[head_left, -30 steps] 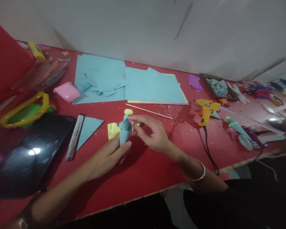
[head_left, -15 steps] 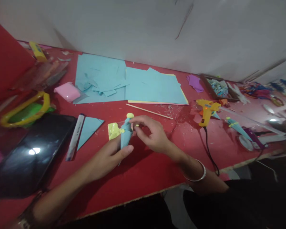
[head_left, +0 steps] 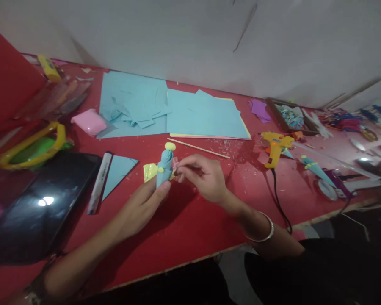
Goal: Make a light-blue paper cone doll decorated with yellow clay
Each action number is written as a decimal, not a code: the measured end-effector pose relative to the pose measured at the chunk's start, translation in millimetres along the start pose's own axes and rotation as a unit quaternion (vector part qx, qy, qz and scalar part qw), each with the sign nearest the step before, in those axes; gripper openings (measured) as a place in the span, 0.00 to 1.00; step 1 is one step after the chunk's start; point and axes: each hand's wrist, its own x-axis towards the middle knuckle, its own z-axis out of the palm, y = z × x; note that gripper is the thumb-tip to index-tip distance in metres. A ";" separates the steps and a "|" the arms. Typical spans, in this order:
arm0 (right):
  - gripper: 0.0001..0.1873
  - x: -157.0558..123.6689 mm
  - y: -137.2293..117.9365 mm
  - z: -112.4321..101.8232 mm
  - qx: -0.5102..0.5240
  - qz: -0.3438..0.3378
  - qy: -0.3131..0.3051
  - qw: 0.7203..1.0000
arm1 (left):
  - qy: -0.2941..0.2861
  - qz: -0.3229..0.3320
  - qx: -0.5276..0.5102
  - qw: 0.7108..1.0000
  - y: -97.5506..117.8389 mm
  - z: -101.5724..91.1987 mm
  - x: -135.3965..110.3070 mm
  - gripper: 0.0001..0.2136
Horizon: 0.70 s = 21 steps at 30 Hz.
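My left hand (head_left: 149,197) is wrapped round a blue paper cone figure (head_left: 165,165), holding it upright above the table. The figure has a yellow ball on its top and small yellow lumps on its left side. Just to the right of the figure, my right hand (head_left: 205,178) has thumb and fingers pinched together; what is between them, if anything, is too small to tell. Partly hidden behind the figure lies a yellow clay packet (head_left: 150,172) with clear wrapping. A thin wooden stick (head_left: 198,148) rests beyond my hands.
Blue paper sheets (head_left: 206,114) lie at the back. On the left are a marker (head_left: 100,182), a blue paper triangle (head_left: 117,171), a black tablet-like slab (head_left: 47,207) and a pink packet (head_left: 89,122). Rightward stand a yellow glue gun (head_left: 275,148) with its cord and another blue cone (head_left: 317,170).
My left hand has tilted the figure more upright and shifted it slightly left. My right hand has drawn back from the figure's top and moved down beside it, fingers closer together.
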 end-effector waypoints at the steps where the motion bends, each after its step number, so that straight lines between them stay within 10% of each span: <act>1: 0.04 0.1 -0.2 0.0 0.009 0.004 0.005 1.000 | -0.020 -0.002 -0.003 1.000 0.3 -0.1 0.0 0.17; 21: 0.04 4.5 -4.3 2.3 -0.064 0.023 0.082 0.994 | -0.093 -0.110 0.008 0.990 13.6 -2.1 4.2 0.15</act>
